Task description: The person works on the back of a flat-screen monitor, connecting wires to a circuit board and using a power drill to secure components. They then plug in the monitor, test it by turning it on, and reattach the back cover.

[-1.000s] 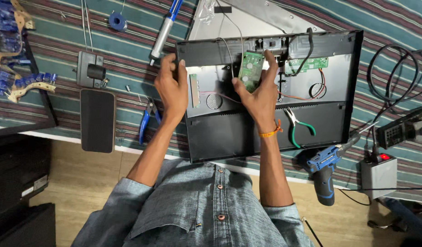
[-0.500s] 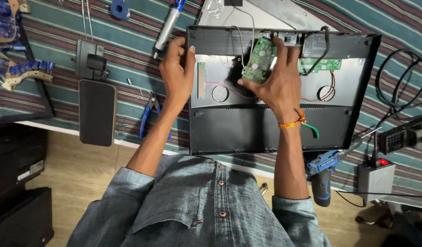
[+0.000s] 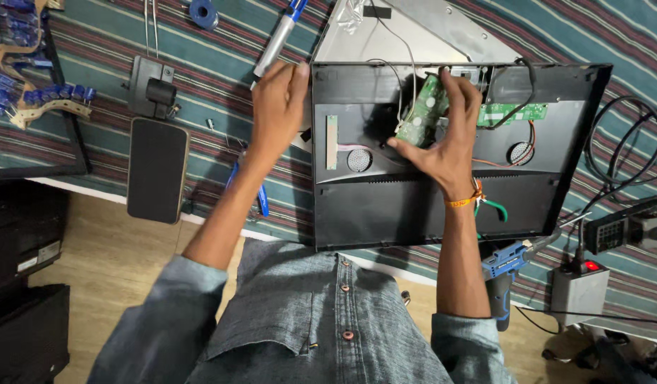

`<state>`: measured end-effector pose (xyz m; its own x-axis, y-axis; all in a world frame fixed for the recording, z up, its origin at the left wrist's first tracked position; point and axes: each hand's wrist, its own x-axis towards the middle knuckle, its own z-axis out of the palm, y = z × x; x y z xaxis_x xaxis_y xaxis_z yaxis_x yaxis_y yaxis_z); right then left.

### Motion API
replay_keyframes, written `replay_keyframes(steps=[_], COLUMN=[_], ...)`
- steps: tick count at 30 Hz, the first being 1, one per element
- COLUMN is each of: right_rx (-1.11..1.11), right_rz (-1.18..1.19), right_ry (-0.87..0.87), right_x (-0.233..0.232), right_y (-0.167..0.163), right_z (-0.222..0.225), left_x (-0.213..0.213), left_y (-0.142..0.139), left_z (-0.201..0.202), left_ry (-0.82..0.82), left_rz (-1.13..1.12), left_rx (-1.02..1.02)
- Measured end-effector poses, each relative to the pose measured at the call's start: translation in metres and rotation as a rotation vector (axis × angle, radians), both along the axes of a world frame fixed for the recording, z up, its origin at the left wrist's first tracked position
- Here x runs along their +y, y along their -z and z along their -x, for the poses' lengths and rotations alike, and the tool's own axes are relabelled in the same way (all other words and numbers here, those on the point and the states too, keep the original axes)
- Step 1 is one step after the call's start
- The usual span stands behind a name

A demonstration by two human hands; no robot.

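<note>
Green circuit board [image 3: 422,108], one, pinched between thumb and fingers [image 3: 462,92] of right hand [image 3: 442,146]; long axis tilted, upper end toward far edge of black monitor back shell [image 3: 428,213], lower end toward near-left. Left hand [image 3: 275,107] closed over shell's far-left corner. Second green board [image 3: 512,112] fixed in shell's far-right area. Two round speaker grilles. One blue cordless screwdriver [image 3: 505,274] at striped table's [image 3: 221,85] near edge.

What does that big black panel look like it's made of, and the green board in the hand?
Black panel: likely moulded plastic, matte, with a ribbed vent line and round grilles. Green board in the right hand: looks like circuit-board laminate, glossy green with pale patches. Left hand grips the panel's corner.
</note>
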<state>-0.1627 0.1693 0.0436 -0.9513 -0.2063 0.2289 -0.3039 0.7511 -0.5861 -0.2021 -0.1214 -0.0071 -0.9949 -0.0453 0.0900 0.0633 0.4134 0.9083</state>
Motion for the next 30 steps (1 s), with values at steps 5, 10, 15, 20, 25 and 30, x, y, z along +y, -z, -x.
replay_keyframes(steps=[5, 10, 15, 20, 25, 30], right_rx=[-0.059, -0.031, -0.053, -0.076, -0.032, -0.061], right_rz=[0.113, 0.223, 0.195, 0.174, 0.046, -0.017], right_ry=[0.091, 0.084, 0.086, 0.068, 0.02, -0.014], right_x=[0.004, 0.007, 0.003, -0.001, -0.006, -0.019], right_y=[-0.004, -0.002, -0.001, -0.005, -0.008, -0.006], right_z=[-0.013, -0.018, -0.022, -0.018, -0.011, -0.014], left_x=[-0.023, -0.013, -0.001, -0.014, -0.026, -0.022], left_y=[0.003, 0.004, 0.015, 0.023, 0.026, 0.024], left_z=[0.03, 0.028, 0.019, 0.026, 0.034, 0.007], left_ry=[0.312, 0.466, 0.393, 0.428, 0.508, 0.243], left_rz=[-0.5, -1.059, -1.26, -1.222, -0.963, -0.505], left_rx=[-0.237, -0.594, -0.717, -0.558, -0.32, -0.076])
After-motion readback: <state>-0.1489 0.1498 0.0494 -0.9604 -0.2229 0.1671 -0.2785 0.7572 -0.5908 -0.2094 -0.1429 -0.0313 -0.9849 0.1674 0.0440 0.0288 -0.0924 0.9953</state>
